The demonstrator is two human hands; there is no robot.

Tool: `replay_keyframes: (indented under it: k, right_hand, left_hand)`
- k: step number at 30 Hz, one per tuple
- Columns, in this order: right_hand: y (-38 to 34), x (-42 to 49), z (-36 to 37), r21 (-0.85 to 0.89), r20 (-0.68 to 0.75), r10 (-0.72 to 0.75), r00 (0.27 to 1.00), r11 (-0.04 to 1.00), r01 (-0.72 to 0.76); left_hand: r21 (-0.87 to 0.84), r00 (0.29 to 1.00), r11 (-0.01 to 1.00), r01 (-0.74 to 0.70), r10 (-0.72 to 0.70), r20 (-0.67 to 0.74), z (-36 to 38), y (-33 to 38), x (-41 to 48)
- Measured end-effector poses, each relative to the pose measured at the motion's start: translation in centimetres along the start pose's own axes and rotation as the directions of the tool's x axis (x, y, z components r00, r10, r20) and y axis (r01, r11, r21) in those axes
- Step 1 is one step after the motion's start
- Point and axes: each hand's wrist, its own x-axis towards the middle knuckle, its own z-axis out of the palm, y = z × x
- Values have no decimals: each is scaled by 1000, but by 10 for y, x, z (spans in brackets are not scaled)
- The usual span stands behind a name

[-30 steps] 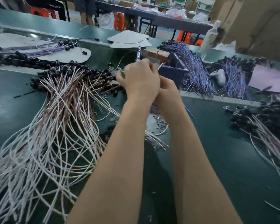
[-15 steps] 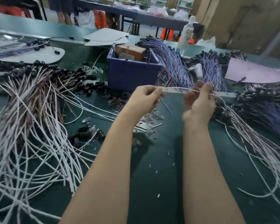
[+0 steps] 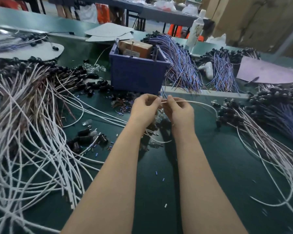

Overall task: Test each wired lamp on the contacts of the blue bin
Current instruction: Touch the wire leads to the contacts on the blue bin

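Observation:
The blue bin (image 3: 135, 76) stands on the green table beyond my hands, with a brown box and upright metal pins inside. My left hand (image 3: 145, 109) and my right hand (image 3: 179, 110) sit close together just in front of the bin. Both pinch the near end of one white wired lamp lead (image 3: 198, 103), which arcs off to the right toward a black socket (image 3: 222, 114). The lead's tips between my fingers are hidden. A big heap of white wired lamps (image 3: 32, 132) lies on the left.
Another pile of wired lamps (image 3: 269, 132) spreads on the right. Blue-purple wire bundles (image 3: 181, 65) lie behind the bin. Loose sockets and small bulbs (image 3: 90, 139) litter the table near my left forearm. A white bottle (image 3: 195, 29) stands at the back.
My hands moved from the bin back toward me, spread apart along the lead, and have now come together again, both pinching its end. The camera tilted down.

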Motion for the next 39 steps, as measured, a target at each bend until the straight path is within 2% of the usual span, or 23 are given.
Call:
replay_keyframes:
  k: [3, 7, 9, 11, 13, 15, 17, 19, 22, 25, 30, 34, 39]
  right_hand:
    - [-1, 0, -2, -72, 40, 3, 999, 997, 0]
    - [-3, -1, -3, -2, 112, -19, 994, 1000, 20]
    - [-5, -1, -4, 78, 72, -27, 997, 997, 22]
    - [-9, 1, -11, 216, -26, 4, 1000, 976, 2]
    - [-13, 4, -19, 350, -104, 39, 994, 937, 0]
    - [-15, 4, -21, 447, -113, 66, 991, 894, -9]
    - [-15, 3, -18, 515, -94, 89, 992, 857, -28]
    - [-16, 3, -15, 563, -89, 112, 990, 825, -43]
    - [-17, 4, -17, 581, -105, 141, 984, 812, -55]
    - [-14, 5, -18, 484, -120, 147, 982, 872, -71]
    - [-9, 3, -12, 357, 24, 116, 993, 927, -117]
    - [-8, 2, -10, 354, 48, 110, 993, 928, -120]
    - [-11, 2, -12, 423, 32, 245, 969, 875, -235]
  left_hand:
    - [50, 999, 998, -43, 44, -8, -1, -1, 0]
    - [11, 997, 997, -83, 83, -5, 0, 2, -1]
    - [-62, 998, 997, -55, 52, -39, 0, 4, -1]
    - [-161, 988, 987, -11, -13, -152, -5, 5, 0]
    - [-124, 961, 992, -21, -14, -275, -12, 5, 2]
    - [-12, 943, 997, -70, 63, -327, -10, 6, 0]
    - [112, 942, 982, -150, 177, -286, -3, 8, -4]
    - [181, 946, 955, -235, 268, -184, 1, 8, -7]
    - [188, 966, 951, -244, 255, -34, 0, 5, -7]
    - [192, 964, 944, -267, 260, 58, 2, 5, -7]
    - [206, 954, 937, -282, 252, 160, 5, 8, -11]
    - [219, 965, 943, -250, 224, 135, 5, 8, -11]
    - [207, 966, 950, -234, 251, -59, 1, 6, -6]
